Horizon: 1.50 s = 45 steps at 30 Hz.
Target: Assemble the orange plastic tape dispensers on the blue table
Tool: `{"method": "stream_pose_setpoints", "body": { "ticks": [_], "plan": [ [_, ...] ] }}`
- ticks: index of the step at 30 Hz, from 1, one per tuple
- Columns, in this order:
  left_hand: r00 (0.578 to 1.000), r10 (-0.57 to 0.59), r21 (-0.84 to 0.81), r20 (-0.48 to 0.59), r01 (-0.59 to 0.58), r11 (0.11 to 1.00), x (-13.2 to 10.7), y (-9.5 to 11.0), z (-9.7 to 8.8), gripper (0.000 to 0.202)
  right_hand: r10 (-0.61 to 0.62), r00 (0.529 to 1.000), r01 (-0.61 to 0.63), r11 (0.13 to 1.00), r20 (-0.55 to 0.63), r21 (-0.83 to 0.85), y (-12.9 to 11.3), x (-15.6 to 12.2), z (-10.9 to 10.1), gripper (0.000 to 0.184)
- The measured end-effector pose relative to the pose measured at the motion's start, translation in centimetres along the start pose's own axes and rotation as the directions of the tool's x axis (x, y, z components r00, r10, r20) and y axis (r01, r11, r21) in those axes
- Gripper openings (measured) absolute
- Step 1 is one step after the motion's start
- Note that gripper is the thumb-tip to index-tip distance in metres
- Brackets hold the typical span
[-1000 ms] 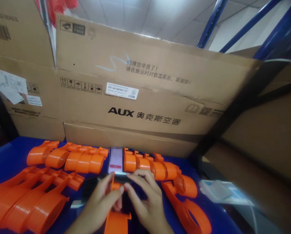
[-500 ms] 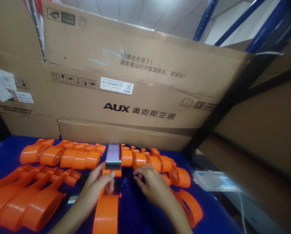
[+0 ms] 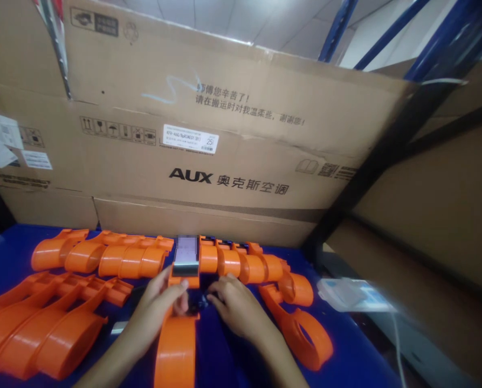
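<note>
My left hand (image 3: pixel 164 296) is wrapped around an orange plastic piece (image 3: pixel 176 347) that looks like a tape dispenser body, its wide ring pointing toward me. The thumb presses on it and the other fingers are partly hidden. A small dark part (image 3: pixel 198 302) is beside the left fingertips. My right hand (image 3: pixel 235 302) has its fingers curled and pinched at this dark part's right side; what lies between the fingertips is too small to make out. Just behind the left hand, a device with a pale, blurred-out screen (image 3: pixel 186 256) stands upright.
Rows of similar orange bodies (image 3: pixel 73 339) lie on the blue surface (image 3: pixel 356 345) to the left, with several more (image 3: pixel 251 268) at the right. A large cardboard box (image 3: pixel 241 140) forms the back wall. A dark rack post (image 3: pixel 346 188) and a white cabled device (image 3: pixel 354 295) stand right.
My right hand has shifted slightly left and inward, bringing its fingertips to the small dark part. The left hand keeps its hold. The camera view has moved a little.
</note>
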<state>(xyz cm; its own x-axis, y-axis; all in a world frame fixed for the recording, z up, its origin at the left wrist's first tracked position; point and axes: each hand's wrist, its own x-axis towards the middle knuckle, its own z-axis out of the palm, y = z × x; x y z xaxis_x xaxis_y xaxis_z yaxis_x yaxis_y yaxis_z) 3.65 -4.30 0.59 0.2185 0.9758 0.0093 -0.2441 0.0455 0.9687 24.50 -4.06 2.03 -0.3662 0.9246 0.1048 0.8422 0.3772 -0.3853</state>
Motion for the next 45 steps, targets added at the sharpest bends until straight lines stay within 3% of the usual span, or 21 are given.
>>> {"method": "stream_pose_setpoints", "body": {
  "ticks": [9, 14, 16, 19, 21, 26, 31, 40, 45],
  "plan": [
    [1.0, -0.017, -0.021, -0.022, 0.016, 1.0, 0.2, -0.2, 0.0, 0.024, 0.035, 0.995, -0.025, 0.995, -0.093, 0.099, 0.4, -0.4, -1.1, 0.006],
    [0.999, -0.013, -0.028, -0.032, 0.012, 1.0, 0.1, 0.1, 0.2, 0.028, -0.015, 0.95, 0.081, 0.976, -0.311, 0.203, 0.2, -0.2, -1.9, 0.008],
    [0.999, -0.015, -0.038, -0.037, 0.014, 0.999, 0.1, 0.2, 0.2, 0.03, 0.037, 0.933, 0.101, 0.928, -0.359, 0.357, 0.1, -0.1, -1.5, 0.012],
    [0.999, -0.013, -0.045, -0.035, 0.011, 0.999, 0.0, 0.2, 0.3, 0.031, 0.151, 0.939, 0.084, 0.773, -0.311, 0.629, -0.2, 0.0, -0.6, 0.019],
    [1.0, -0.006, -0.04, -0.023, 0.005, 0.999, 0.0, 0.2, 0.3, 0.031, 0.191, 0.924, 0.096, 0.724, -0.332, 0.684, -0.4, 0.1, -0.2, 0.021],
    [1.0, 0.011, -0.017, -0.001, -0.011, 1.0, -0.1, 0.2, 0.4, 0.026, 0.199, 0.847, 0.195, 0.747, -0.494, 0.636, -1.0, 0.4, -0.2, 0.019],
    [0.999, 0.045, 0.008, 0.014, -0.045, 0.999, -0.3, 0.2, 0.5, 0.027, 0.201, 0.865, 0.2, 0.702, -0.46, 0.683, -1.9, 0.1, 0.3, 0.019],
    [0.999, 0.052, -0.013, 0.005, -0.052, 0.999, -0.2, -0.1, 0.7, 0.032, 0.053, 0.827, 0.287, 0.816, -0.56, 0.502, -3.0, 0.1, 0.3, 0.012],
    [1.0, 0.03, -0.022, 0.004, -0.03, 0.999, -0.2, -0.2, 0.8, 0.034, 0.027, 0.841, 0.252, 0.864, -0.541, 0.435, -3.2, -0.3, 0.6, 0.008]
  ]
}}
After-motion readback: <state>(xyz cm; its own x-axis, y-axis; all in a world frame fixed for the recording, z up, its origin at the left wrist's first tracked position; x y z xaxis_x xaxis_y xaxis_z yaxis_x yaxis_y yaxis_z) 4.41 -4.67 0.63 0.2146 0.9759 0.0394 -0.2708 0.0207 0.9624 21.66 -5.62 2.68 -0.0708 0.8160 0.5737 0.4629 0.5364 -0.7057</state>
